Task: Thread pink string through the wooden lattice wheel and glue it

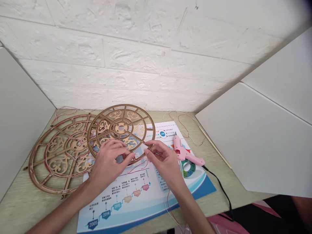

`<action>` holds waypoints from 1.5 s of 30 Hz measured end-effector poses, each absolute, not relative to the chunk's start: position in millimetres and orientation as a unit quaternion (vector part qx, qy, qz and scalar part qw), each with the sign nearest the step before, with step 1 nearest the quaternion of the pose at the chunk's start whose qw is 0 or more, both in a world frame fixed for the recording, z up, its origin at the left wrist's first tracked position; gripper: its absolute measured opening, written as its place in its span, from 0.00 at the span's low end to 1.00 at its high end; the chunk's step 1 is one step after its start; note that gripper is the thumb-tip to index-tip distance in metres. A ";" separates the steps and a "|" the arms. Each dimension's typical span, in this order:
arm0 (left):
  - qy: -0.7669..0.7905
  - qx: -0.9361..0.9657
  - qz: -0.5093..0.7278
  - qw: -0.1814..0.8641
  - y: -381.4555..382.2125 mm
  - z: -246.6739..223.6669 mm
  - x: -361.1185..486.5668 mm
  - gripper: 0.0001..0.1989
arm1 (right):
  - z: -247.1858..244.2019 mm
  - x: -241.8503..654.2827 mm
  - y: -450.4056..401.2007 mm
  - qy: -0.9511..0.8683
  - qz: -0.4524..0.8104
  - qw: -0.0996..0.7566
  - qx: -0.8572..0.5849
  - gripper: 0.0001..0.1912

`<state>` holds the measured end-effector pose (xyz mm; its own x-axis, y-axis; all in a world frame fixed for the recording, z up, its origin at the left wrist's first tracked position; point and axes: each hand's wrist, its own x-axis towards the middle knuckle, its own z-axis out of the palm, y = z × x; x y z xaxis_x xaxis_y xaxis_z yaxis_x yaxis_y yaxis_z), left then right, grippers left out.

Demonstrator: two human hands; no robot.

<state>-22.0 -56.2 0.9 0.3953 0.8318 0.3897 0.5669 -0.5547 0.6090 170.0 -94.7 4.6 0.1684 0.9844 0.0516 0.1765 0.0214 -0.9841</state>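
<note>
A round bronze openwork frame (121,128) is tilted up in the middle, partly over a second round frame (51,156) at the left that has reddish wires along its bars. My left hand (109,159) is at the lower rim of the middle frame, thumb and forefinger closed on a thin red wire (134,158) there. Right of it, my right hand (164,159) pinches at the same rim; whether its fingertips hold frame or wire is too small to tell. Loose pink and white wires (141,167) hang between the hands.
A pink glue gun (186,152) with a black cord (221,187) lies on a printed poster (136,208). Loose wires (186,126) trail over the table (212,149) near a thin rod (214,146). A white brick-patterned wall stands behind, white panels at both sides.
</note>
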 end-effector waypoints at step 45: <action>0.413 0.830 0.292 0.235 -47.4 1.6 -22.8 0.05 | -6.2 167.9 -94.0 -0.514 0.386 0.521 -0.562 0.12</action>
<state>-22.8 -47.4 1.6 0.4887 0.8221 0.2920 0.5479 -0.5497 0.6306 167.9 -94.0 -6.2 0.1745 0.9794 0.1017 0.1746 0.0709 -0.9821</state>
